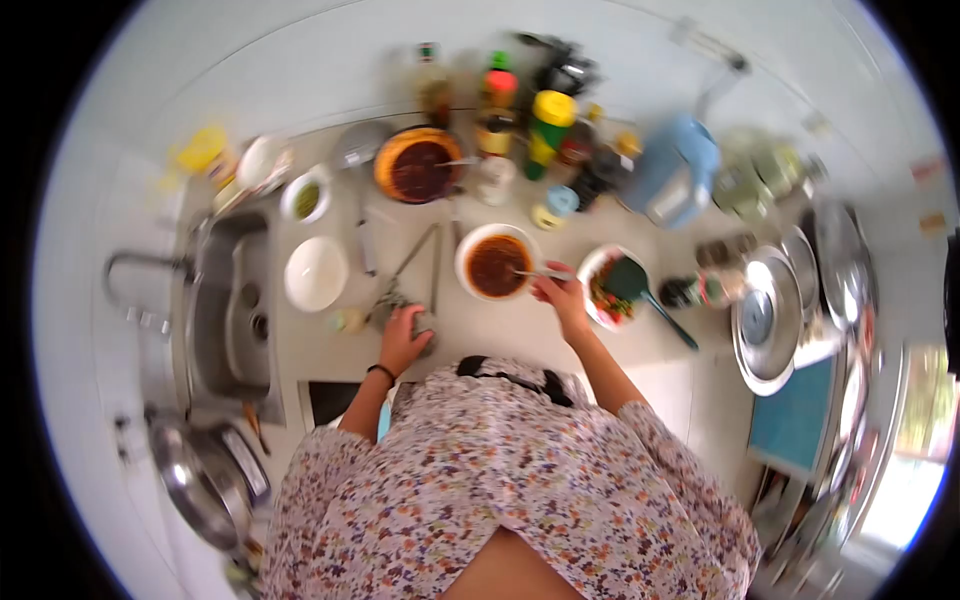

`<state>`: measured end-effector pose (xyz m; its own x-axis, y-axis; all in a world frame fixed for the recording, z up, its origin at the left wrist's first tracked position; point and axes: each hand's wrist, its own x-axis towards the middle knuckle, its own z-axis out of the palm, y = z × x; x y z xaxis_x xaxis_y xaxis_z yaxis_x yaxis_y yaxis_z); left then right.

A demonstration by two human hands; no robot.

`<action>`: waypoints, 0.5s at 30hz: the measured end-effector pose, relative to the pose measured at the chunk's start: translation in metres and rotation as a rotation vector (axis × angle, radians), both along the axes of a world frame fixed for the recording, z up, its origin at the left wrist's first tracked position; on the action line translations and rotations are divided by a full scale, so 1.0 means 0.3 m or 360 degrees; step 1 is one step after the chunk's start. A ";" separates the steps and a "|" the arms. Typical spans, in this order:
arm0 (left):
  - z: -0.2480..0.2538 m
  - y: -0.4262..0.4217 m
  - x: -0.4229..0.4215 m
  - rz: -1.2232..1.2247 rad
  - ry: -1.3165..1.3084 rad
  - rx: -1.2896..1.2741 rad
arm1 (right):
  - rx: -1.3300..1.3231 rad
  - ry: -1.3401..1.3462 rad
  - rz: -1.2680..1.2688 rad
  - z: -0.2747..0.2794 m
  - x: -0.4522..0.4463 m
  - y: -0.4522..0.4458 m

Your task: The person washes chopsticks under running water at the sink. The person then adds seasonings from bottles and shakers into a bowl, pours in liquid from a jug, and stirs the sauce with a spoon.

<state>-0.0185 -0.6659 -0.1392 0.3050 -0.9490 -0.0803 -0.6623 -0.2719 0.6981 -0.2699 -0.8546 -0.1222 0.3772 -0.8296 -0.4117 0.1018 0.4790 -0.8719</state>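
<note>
Stirring, apparently: my right hand [563,292] pinches a slim, pale spoon [545,273] in the round white bowl [461,262], just left; the next stroke should call for light control. My left hand [402,338], near left: grip indeterminable.

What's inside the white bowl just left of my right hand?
Reddish-brown sauce, with a utensil held in the right hand dipping into it. The sauce hides the bottom of the bowl and the utensil's far end.

single head-worn view, wide-angled within a dark curved border, facing forward and steeply down: the wearer's torso [480,460] lies nearest, the counter [480,330] just beyond, sink [232,245] at left, window [912,440] at right.
</note>
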 end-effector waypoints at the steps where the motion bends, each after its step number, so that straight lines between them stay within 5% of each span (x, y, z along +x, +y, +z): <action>1: -0.012 0.010 0.013 0.0022 -0.0005 -0.0042 | 0.0037 -0.0007 0.0010 -0.002 0.019 0.012; 5: 0.060 0.027 0.034 0.0142 0.0082 0.0162 | 0.0352 -0.0016 -0.0077 0.074 0.018 0.089; 11: 0.078 0.052 -0.031 0.0415 -0.0059 -0.0117 | 0.0550 0.0051 0.0360 0.059 -0.034 0.146; 15: 0.173 0.081 -0.056 0.0615 0.0213 -0.0004 | 0.0716 0.0025 0.0621 0.024 0.020 0.157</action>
<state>-0.0353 -0.6416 -0.0873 0.6263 -0.7667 -0.1413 -0.4149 -0.4811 0.7723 -0.2640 -0.8075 -0.1149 0.6103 -0.3737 -0.6985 -0.1673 0.8010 -0.5748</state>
